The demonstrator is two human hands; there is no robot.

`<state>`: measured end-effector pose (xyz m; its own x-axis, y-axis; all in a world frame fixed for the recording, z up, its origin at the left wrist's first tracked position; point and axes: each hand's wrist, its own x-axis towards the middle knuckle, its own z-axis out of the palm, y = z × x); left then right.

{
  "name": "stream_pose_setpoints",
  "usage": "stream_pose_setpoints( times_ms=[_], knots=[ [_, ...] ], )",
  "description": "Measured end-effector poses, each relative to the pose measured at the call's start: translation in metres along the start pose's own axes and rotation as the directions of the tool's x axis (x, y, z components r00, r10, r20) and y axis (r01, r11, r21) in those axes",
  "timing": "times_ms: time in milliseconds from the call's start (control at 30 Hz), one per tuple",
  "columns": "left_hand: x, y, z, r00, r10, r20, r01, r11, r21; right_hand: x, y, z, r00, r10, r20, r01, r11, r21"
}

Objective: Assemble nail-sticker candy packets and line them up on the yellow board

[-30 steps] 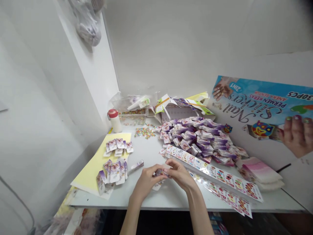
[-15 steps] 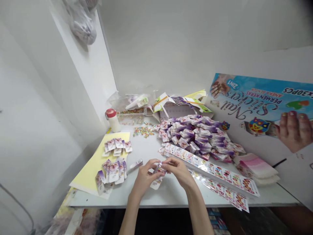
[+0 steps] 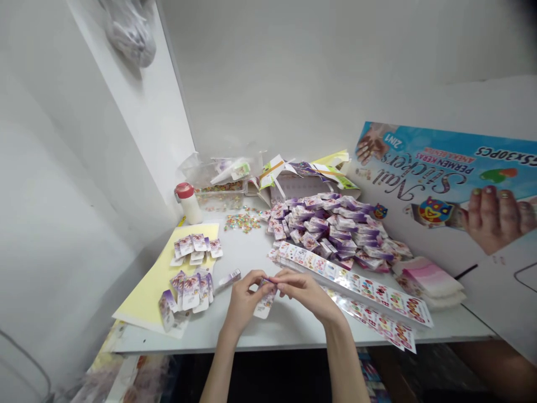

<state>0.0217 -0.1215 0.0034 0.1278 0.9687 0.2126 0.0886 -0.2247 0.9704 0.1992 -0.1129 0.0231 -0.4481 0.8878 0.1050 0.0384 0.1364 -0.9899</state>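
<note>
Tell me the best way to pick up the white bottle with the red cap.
Come from the front, over the table, and wrap the fingers around the white bottle below its red cap. It stands upright, and its round body suits a wraparound grip, while the wall behind it and the plastic tray at its right make the front the easiest way in.
</note>
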Motion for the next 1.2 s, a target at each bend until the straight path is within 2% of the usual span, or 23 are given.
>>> stream_pose_setpoints(
  times_ms=[67, 100, 133, 167, 200, 267, 300, 333, 367, 433, 533, 667, 767, 900, 967, 1033, 1100, 1200],
  knots=[
    [0.001, -0.001, 0.003, 1.0, 0.015, 0.002, -0.015, 0.996, 0.084, -0.001, 0.002, -0.002, 1.0, 0.021, -0.019, -0.023, 0.994, -0.106],
    [0.002, -0.002, 0.003, 1.0, 0.016, 0.0, -0.016, 0.991, 0.13, -0.001, 0.003, -0.004, 0.997, 0.031, -0.075, -0.044, 0.985, -0.169],
    [0.003, -0.004, 0.004, 1.0, 0.012, -0.006, -0.01, 0.984, 0.178, -0.001, 0.006, -0.006, 0.984, 0.032, -0.177, -0.075, 0.967, -0.243],
    [0.004, -0.006, 0.003, 1.0, 0.003, -0.02, 0.002, 0.972, 0.234, -0.001, 0.009, -0.008, 0.949, 0.016, -0.315, -0.126, 0.935, -0.331],
    [0.006, -0.009, 0.002, 0.999, -0.007, -0.04, 0.019, 0.954, 0.298, -0.002, 0.013, -0.011, 0.883, -0.019, -0.469, -0.204, 0.884, -0.421],
    [0.008, -0.018, -0.003, 0.995, -0.023, -0.092, 0.062, 0.893, 0.445, -0.003, 0.022, -0.017, 0.688, -0.125, -0.715, -0.427, 0.727, -0.538],
    [0.008, -0.022, -0.007, 0.993, -0.029, -0.113, 0.085, 0.849, 0.521, -0.004, 0.027, -0.019, 0.599, -0.165, -0.783, -0.542, 0.636, -0.549],
    [0.009, -0.025, -0.011, 0.99, -0.025, -0.14, 0.103, 0.803, 0.587, -0.004, 0.032, -0.021, 0.534, -0.185, -0.825, -0.641, 0.548, -0.537],
    [0.009, -0.029, -0.015, 0.986, -0.01, -0.164, 0.114, 0.762, 0.638, -0.004, 0.037, -0.022, 0.491, -0.189, -0.85, -0.716, 0.468, -0.518],
    [0.01, -0.033, -0.021, 0.981, 0.039, -0.191, 0.111, 0.695, 0.711, -0.003, 0.046, -0.022, 0.455, -0.18, -0.872, -0.802, 0.343, -0.49],
    [0.011, -0.036, -0.024, 0.971, 0.122, -0.208, 0.089, 0.62, 0.779, 0.003, 0.053, -0.016, 0.459, -0.171, -0.872, -0.832, 0.262, -0.49],
    [0.012, -0.037, -0.022, 0.948, 0.218, -0.23, 0.071, 0.562, 0.824, 0.009, 0.051, -0.009, 0.503, -0.165, -0.848, -0.792, 0.304, -0.529],
    [0.013, -0.038, -0.021, 0.937, 0.257, -0.236, 0.042, 0.588, 0.808, 0.01, 0.046, -0.006, 0.511, -0.191, -0.838, -0.733, 0.413, -0.541],
    [0.013, -0.039, -0.021, 0.925, 0.275, -0.262, 0.014, 0.664, 0.747, 0.008, 0.029, -0.005, 0.474, -0.256, -0.842, -0.604, 0.602, -0.523],
    [0.014, -0.038, -0.022, 0.927, 0.241, -0.287, 0.016, 0.74, 0.673, 0.004, 0.013, -0.004, 0.464, -0.307, -0.831, -0.46, 0.718, -0.522],
    [0.014, -0.036, -0.021, 0.937, 0.159, -0.311, 0.042, 0.832, 0.553, -0.002, -0.007, 0.0, 0.468, -0.346, -0.813, -0.263, 0.824, -0.502],
    [0.014, -0.031, -0.018, 0.944, 0.08, -0.319, 0.071, 0.897, 0.436, -0.009, -0.026, 0.006, 0.508, -0.363, -0.781, -0.1, 0.876, -0.472],
    [0.012, -0.018, -0.014, 0.956, 0.014, -0.294, 0.081, 0.948, 0.308, -0.017, -0.046, 0.016, 0.651, -0.253, -0.716, 0.061, 0.957, -0.283]
  ],
)
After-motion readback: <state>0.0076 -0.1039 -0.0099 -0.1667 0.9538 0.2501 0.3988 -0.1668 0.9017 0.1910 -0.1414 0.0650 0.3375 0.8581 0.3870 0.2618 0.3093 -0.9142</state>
